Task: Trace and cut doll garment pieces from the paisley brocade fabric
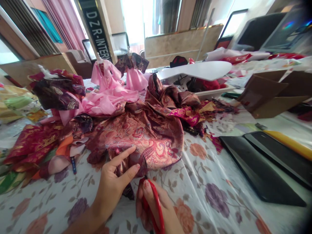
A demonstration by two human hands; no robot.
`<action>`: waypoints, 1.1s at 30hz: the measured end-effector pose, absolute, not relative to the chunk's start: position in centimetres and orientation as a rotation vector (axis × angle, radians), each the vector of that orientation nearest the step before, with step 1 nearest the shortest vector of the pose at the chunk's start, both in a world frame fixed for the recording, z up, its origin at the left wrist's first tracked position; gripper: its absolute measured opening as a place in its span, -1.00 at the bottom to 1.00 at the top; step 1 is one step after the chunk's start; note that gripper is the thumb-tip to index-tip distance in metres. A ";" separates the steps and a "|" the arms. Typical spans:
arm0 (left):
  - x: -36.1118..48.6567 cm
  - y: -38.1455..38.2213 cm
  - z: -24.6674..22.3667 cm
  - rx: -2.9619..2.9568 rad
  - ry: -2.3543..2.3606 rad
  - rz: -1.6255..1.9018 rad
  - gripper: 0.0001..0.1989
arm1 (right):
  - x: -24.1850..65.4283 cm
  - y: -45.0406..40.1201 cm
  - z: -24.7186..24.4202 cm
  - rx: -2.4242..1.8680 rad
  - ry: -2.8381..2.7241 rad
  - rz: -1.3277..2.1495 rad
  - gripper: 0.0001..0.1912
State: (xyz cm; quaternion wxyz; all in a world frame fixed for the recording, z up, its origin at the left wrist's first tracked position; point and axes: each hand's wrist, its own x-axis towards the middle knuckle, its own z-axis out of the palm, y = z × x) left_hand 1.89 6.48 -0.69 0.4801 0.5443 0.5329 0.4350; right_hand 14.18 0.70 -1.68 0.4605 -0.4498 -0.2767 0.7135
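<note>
A copper-red brocade fabric [151, 133] with a paisley and flower pattern lies bunched in front of me. My left hand [114, 180] rests at its near edge, thumb and forefinger stretched apart on the cloth; the other fingers are mostly hidden. Red-handled scissors [159, 208] are gripped in my right hand [153, 201], just right of the left one. Their dark blades point away from me at the fabric's near edge, partly over the cloth. Whether the blades are parted I cannot tell.
Pink doll-sized dresses [104, 74] stand behind the fabric. Colourful scraps [70, 146] and a blue pen-like item [73, 165] lie left. To the right are dark flat objects [258, 169], a cardboard box [273, 94] and a white board [197, 71]. A flowered cover [204, 214] spreads over the table.
</note>
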 end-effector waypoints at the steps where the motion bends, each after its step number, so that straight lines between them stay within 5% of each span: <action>1: 1.9 6.5 -0.7 1.325 1.301 1.064 -0.53 | 14.2 0.8 -1.7 -1.106 -0.681 1.759 -0.39; 33: 1.9 6.7 -0.3 1.370 1.328 1.060 -0.53 | 14.3 0.8 -2.0 -1.166 -0.819 1.744 -0.35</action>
